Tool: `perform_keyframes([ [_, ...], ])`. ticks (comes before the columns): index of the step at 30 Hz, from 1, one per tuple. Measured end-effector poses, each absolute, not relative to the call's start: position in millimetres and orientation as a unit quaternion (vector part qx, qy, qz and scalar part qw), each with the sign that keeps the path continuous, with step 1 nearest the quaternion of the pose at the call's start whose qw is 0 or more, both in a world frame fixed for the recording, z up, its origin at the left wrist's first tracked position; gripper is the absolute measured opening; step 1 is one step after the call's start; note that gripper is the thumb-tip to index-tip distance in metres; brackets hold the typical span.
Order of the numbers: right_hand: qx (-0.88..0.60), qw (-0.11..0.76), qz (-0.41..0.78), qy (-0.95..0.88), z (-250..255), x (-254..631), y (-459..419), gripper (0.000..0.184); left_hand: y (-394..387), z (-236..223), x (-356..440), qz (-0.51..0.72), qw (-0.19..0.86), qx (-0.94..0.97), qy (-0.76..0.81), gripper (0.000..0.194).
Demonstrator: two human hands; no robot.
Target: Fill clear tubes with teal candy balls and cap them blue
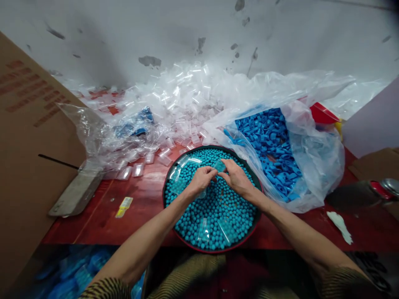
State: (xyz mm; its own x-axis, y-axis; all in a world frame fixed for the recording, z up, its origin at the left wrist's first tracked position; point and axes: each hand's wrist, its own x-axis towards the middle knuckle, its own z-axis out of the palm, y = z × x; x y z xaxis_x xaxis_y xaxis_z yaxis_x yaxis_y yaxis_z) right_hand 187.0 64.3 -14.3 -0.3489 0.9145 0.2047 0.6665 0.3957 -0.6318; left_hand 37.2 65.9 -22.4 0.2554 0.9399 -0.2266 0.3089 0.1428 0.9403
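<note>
Over a round dark tray [166,203] with a red outer edge, my two hands meet near its middle. The tray is filled with small teal balls [193,226]. My right hand [237,179] pinches a small clear plastic case [220,165], through which teal shows. The fingers of my left hand [202,179] are pressed together right beside the case; what they hold is too small to make out. More clear cases lie on the balls, one clear case [204,229] near the front and others at the tray's left side.
Clear plastic cases [187,99] are heaped along the wall. At right, a plastic bag [321,166] lies open around blue plastic pieces [268,141]. A cardboard box [37,137] stands left, beside a grey flat block [77,191]. A dark bottle [352,195] lies at right on the red table [102,224].
</note>
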Motion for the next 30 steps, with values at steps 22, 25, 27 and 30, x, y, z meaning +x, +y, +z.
perform_keyframes([
  [22, -0.466, 0.04, 0.525, -0.711, -53, 228, 58, 0.015, 61, -32, 22, 0.335, 0.558, 0.514, 0.559, 0.022],
  [25, -0.459, 0.001, 0.568, -0.683, -53, 229, 59, 0.017, 58, -34, 21, 0.328, 0.57, 0.533, 0.533, 0.021],
  [27, -0.457, -0.008, 0.609, -0.648, -52, 232, 60, 0.019, 57, -35, 21, 0.321, 0.577, 0.537, 0.525, 0.022],
  [30, -0.447, -0.006, 0.665, -0.598, -49, 241, 63, 0.021, 56, -33, 21, 0.318, 0.585, 0.526, 0.529, 0.021],
])
